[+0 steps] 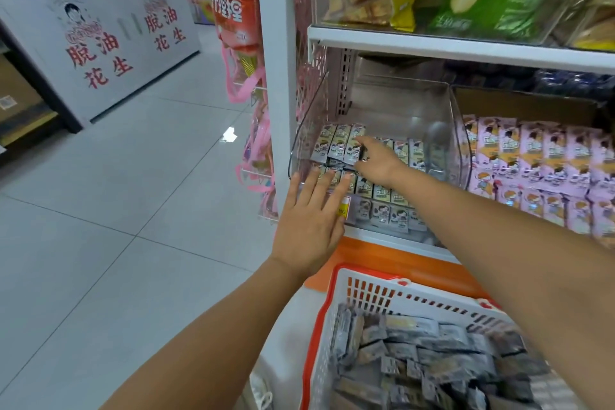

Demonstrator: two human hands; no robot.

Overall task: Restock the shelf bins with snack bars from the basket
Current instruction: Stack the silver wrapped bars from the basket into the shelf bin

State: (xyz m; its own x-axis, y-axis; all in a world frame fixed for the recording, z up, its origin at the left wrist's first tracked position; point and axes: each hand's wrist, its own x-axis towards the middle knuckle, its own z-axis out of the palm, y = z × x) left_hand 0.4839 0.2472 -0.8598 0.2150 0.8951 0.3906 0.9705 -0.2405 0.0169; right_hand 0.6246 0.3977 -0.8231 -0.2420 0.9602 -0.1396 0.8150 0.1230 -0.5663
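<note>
The right grip (pixel 374 163) reaches into the clear bin (pixel 307 130), fingertips down on the rear row of grey snack bars (pixel 342 143) near its back-left corner (whether they pinch one cannot be told). The left grip (pixel 311 220) lies open, fingers straight against the bin's front edge. Below the shelf (pixel 392 242) edge, the basket (pixel 336 303) holds more of them.

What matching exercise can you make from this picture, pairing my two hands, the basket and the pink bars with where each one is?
1 left hand
2 right hand
3 basket
4 pink bars

A right of the clear bin
B lowest down, holding grey bars
C flat against the bin's front
D reaching inside the bin

Pairs: 1-C, 2-D, 3-B, 4-A
</note>
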